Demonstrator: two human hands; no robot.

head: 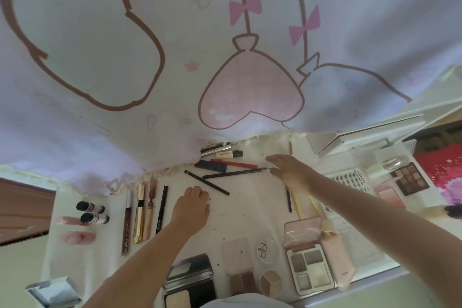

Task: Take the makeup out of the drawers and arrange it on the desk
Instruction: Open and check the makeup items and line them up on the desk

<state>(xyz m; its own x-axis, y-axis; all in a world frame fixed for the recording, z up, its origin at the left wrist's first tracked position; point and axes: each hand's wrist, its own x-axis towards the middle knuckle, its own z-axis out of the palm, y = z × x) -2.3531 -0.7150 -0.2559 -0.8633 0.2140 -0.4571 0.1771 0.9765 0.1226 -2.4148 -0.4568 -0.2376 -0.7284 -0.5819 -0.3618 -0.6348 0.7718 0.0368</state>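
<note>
Head view looks down on a white desk (250, 217) strewn with makeup, with a cartoon-printed curtain (175, 45) hanging behind it. Left hand (191, 205) rests knuckles-up on the desk with its fingers curled under; whether they hold anything cannot be told. Its fingertips lie just beside a black pencil (207, 182) set at a slant. Right hand (290, 170) reaches flat over the desk, fingers straight and spread a little, gripping nothing; a second long pencil (235, 173) ends at its thumb side. Beyond these lie a red pencil (233, 163), a dark blue tube (210, 166) and a beige concealer (228, 154). At the left stand four tubes in a row (143, 212), with two black-capped bottles (91, 211) farther left. Near the front edge sit open eyeshadow palettes (310, 267), a round compact (270, 282) and a powder compact (190, 285). At the right lie a lash tray (350, 180) and a brown palette (410, 179).
</note>
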